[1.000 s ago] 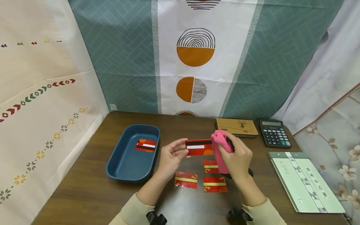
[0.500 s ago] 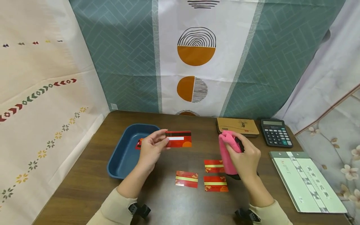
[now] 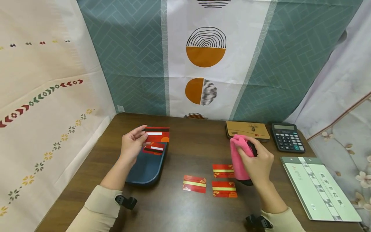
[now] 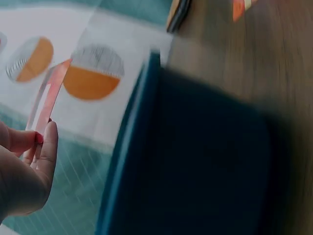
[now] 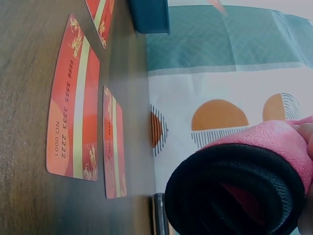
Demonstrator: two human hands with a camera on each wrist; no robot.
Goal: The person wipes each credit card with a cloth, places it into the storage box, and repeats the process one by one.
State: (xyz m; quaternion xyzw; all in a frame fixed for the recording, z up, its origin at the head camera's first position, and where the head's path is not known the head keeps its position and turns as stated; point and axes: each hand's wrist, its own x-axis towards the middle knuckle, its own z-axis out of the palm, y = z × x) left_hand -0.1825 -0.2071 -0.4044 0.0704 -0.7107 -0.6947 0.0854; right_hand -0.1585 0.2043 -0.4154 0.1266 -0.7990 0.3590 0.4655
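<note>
My left hand [image 3: 131, 146] pinches a red bank card [image 3: 157, 134] by its left edge, above the blue tray [image 3: 145, 172]. The card's black stripe and white strip face me; in the left wrist view it is seen almost edge-on. Another red card [image 3: 153, 149] lies in the tray, partly hidden behind the held one. On the right, my right hand [image 3: 260, 161] grips a folded pink cloth [image 3: 240, 159] with a black side, which shows as a roll in the right wrist view. Three red cards with a yellow band lie on the table: one left [image 3: 194, 184], two right [image 3: 224, 189].
Brown notebooks [image 3: 247, 130] are stacked at the back, beside a black calculator [image 3: 288, 138]. A pale green notepad [image 3: 320, 190] lies at the table's right edge. Behind the wooden table [image 3: 185, 212] hangs a patterned curtain [image 3: 246, 48].
My left hand has carried the card left, away from the pink cloth, to over the tray. My right hand with the cloth has shifted slightly right.
</note>
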